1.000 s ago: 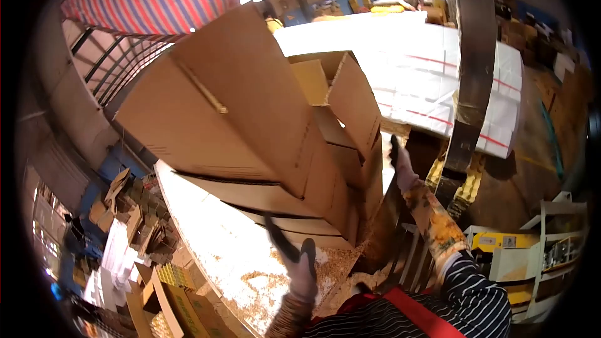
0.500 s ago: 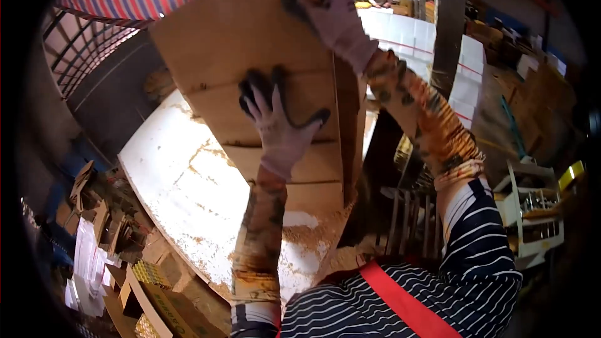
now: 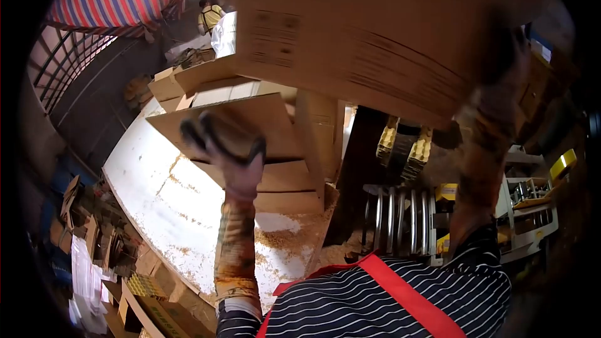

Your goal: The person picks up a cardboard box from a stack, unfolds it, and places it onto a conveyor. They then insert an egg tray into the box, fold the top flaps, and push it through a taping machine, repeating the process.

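Observation:
In the head view, my left hand (image 3: 231, 156), in a pale glove with dark fingertips, spreads its fingers over a flap of a cardboard box (image 3: 269, 122). That box stands open on a white table (image 3: 150, 163) strewn with brown crumbs. A large printed cardboard piece (image 3: 350, 31) fills the top of the view, raised above the box and tilted. At its right edge is my right hand (image 3: 501, 75), gripping it, blurred and partly in shadow.
Metal rollers (image 3: 400, 219) and yellow egg trays (image 3: 416, 153) lie to the right of the table. A white rack (image 3: 529, 200) stands farther right. Torn cardboard and a carton (image 3: 150, 313) are at lower left. A person in yellow (image 3: 210, 17) is at the back.
The printed cardboard has come up and to the right with my right hand. My left hand has moved left and down a little, and an open box now shows beneath.

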`<action>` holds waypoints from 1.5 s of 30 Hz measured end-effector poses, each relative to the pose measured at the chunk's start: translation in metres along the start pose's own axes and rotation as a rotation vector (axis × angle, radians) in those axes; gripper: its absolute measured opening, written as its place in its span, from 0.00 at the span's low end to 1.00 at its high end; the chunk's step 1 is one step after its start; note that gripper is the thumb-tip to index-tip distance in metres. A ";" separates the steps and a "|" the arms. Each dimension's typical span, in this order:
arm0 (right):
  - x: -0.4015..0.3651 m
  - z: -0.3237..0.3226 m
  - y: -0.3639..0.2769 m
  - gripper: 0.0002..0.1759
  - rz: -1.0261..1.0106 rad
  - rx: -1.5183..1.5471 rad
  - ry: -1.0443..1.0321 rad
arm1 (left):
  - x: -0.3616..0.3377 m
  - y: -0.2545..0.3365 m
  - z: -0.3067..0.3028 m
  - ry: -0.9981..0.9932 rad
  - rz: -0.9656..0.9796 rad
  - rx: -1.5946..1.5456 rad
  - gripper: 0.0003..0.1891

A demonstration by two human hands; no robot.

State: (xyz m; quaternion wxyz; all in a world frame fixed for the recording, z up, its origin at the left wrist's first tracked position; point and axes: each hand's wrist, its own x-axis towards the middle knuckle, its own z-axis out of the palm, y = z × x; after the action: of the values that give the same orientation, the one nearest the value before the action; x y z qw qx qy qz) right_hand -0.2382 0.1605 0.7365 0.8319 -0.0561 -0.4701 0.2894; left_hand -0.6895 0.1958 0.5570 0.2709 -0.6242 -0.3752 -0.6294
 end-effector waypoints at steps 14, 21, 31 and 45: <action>-0.161 -0.251 -0.077 0.18 -0.238 -1.462 0.049 | 0.018 0.025 0.520 -1.123 0.653 0.411 0.50; -0.271 -0.306 0.057 0.18 0.313 -1.311 -0.288 | -0.191 -0.043 0.498 -0.869 -0.368 0.122 0.53; -0.452 -0.419 0.055 0.18 1.055 -1.033 -0.562 | -0.228 0.017 0.394 -0.857 -0.556 0.386 0.36; -0.316 -0.403 0.048 0.32 0.876 -0.992 -1.153 | -0.310 0.084 0.169 -1.313 -0.188 -0.852 0.49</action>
State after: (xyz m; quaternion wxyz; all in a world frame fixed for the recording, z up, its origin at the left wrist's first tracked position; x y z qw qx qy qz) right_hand -0.0539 0.1029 0.2597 0.1583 -0.4319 -0.8250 0.3284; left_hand -0.5002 0.2450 0.2515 -0.3232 -0.8839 -0.2364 -0.2418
